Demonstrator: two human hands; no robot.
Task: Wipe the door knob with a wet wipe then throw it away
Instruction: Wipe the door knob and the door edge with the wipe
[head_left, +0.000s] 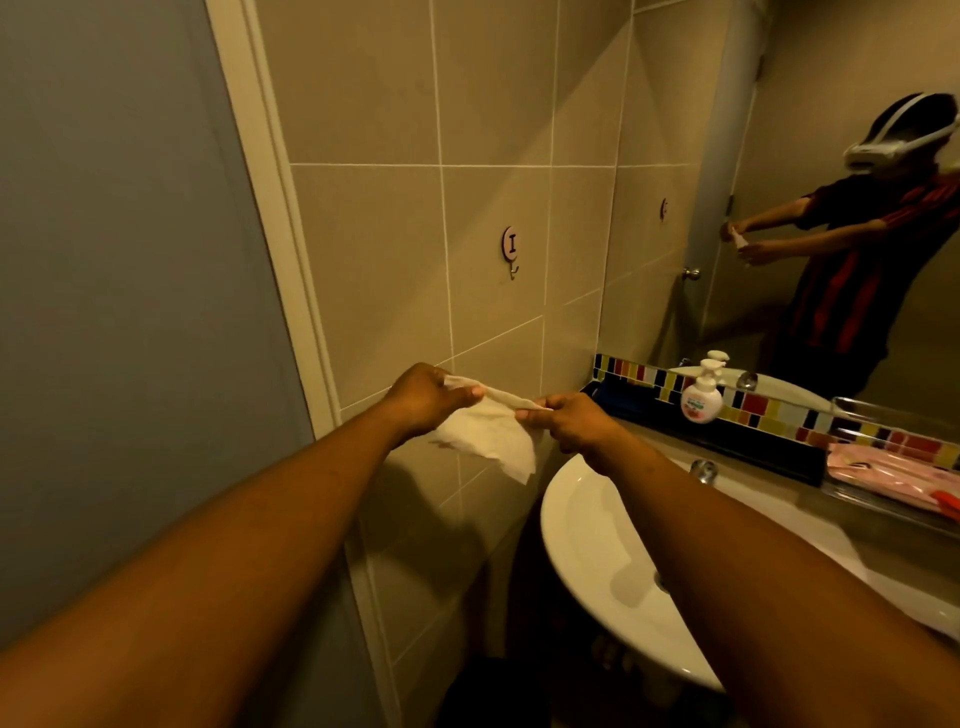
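A white wet wipe (491, 436) is stretched between both my hands in front of the tiled wall. My left hand (428, 397) pinches its left top corner and my right hand (569, 421) pinches the right top corner; the rest of the sheet hangs down loosely. The grey door (119, 312) fills the left side, and its knob is not seen directly. A metal door knob (691, 274) shows only as a reflection in the mirror at the right.
A white sink (587, 551) with a tap (704, 472) sits below my right arm. A soap pump bottle (701, 397) stands on the counter by coloured mosaic tiles. A wall hook (511, 249) hangs on the tiles. A dark bin (493, 696) sits low under the sink.
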